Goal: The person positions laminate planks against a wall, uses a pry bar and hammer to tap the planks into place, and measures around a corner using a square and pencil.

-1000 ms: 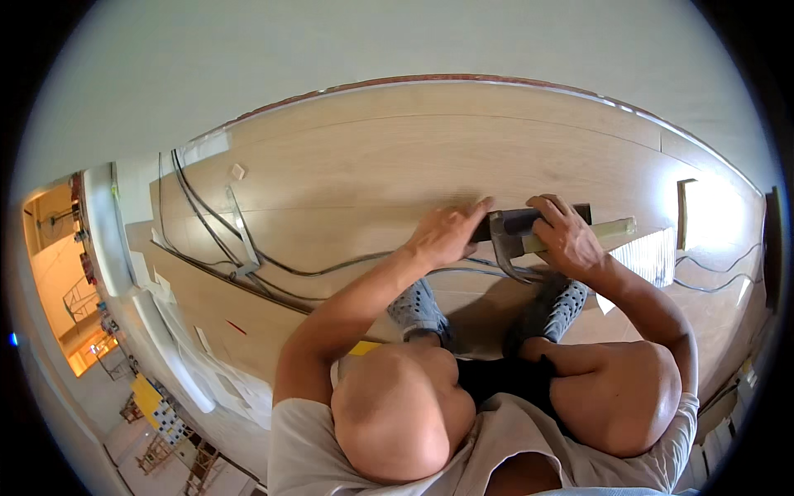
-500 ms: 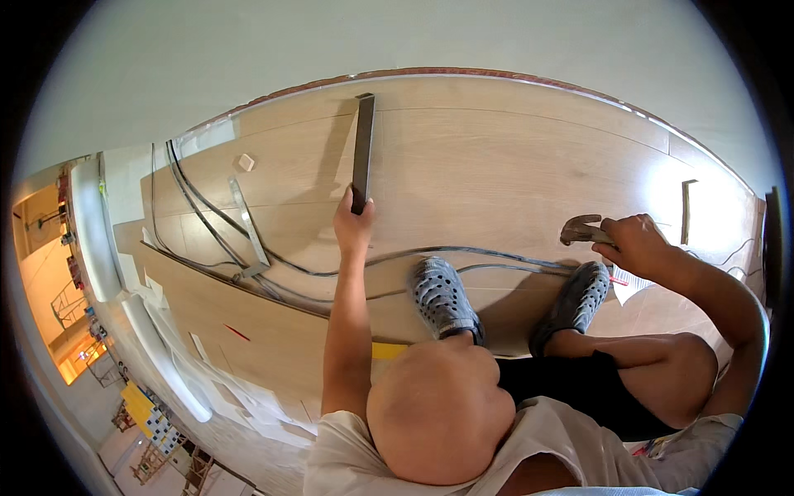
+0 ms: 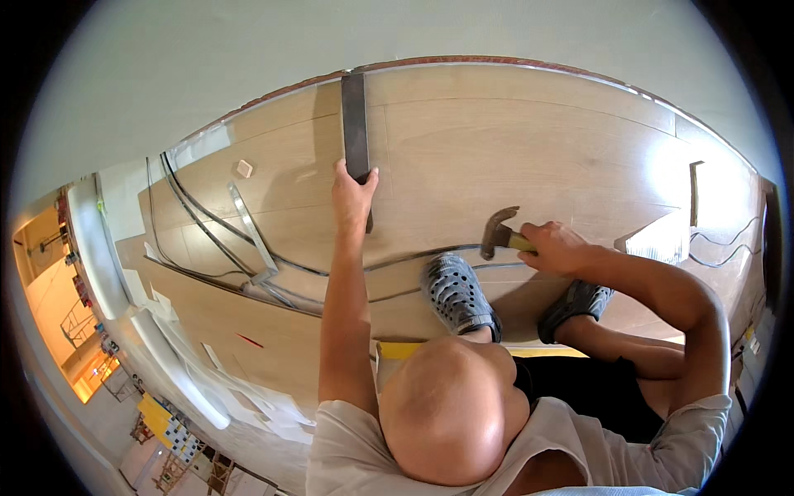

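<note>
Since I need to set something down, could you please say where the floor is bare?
Widest: floor right of the dark bar, between the wall and the hammer. A smaller patch lies between the bar and the metal square. Crowded: around the cables and shoes.

Head cam, L fisheye of 2: looks dn over knee [image 3: 451, 405] to flr [image 3: 463, 174], fairly close.

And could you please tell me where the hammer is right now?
In the head view, the hammer is slightly right of centre, gripped in the person's right hand, with its head near the toe of the left clog.
</note>
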The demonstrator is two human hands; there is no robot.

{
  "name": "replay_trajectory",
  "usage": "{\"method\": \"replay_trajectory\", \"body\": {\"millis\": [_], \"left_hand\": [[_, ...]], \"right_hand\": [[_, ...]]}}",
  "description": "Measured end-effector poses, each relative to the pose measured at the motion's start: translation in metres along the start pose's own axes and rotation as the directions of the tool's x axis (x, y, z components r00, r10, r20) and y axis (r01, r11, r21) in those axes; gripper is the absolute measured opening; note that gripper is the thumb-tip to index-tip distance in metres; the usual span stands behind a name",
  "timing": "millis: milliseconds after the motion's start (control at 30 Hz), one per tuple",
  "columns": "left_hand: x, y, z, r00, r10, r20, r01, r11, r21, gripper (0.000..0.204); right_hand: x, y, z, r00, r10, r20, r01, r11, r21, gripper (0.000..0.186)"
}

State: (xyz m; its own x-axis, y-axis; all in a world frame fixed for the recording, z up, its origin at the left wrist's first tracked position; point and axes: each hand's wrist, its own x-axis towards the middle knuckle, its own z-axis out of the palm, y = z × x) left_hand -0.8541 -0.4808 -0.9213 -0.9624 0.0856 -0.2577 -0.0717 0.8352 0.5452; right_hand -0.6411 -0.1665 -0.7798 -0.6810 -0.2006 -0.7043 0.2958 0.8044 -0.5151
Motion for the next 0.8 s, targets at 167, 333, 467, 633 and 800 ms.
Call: {"method": "replay_trajectory", "body": {"millis": [167,333,467,633,800], "left_hand": [[0.006,0.019,-0.009,0.988,0.052,0.147,-0.115,0.881,0.459,0.054],[0.013,0.036,-0.015,0.961,0.009,0.275,-0.171,0.802,0.572,0.058],[0.025,0.027,-0.024,0.928,0.030,0.371,-0.264,0.756,0.599,0.069],[0.083,0.061,-0.028,0.970,0.079,0.229,-0.201,0.789,0.581,0.062],[0.138,0.074,-0.010,0.934,0.356,0.030,-0.310,0.765,0.564,0.069]], "right_hand": [[0.044,-0.023,0.035,0.997,-0.012,-0.075,0.026,0.982,0.186,0.034],[0.084,-0.043,0.044,0.979,-0.064,-0.196,0.118,0.953,0.279,0.034],[0.108,-0.075,0.015,0.997,-0.074,0.013,0.056,0.848,0.528,0.036],[0.137,-0.080,0.030,0.998,0.004,0.067,-0.042,0.815,0.579,0.038],[0.171,-0.125,0.015,1.000,-0.008,-0.018,0.016,0.832,0.554,0.041]]}}
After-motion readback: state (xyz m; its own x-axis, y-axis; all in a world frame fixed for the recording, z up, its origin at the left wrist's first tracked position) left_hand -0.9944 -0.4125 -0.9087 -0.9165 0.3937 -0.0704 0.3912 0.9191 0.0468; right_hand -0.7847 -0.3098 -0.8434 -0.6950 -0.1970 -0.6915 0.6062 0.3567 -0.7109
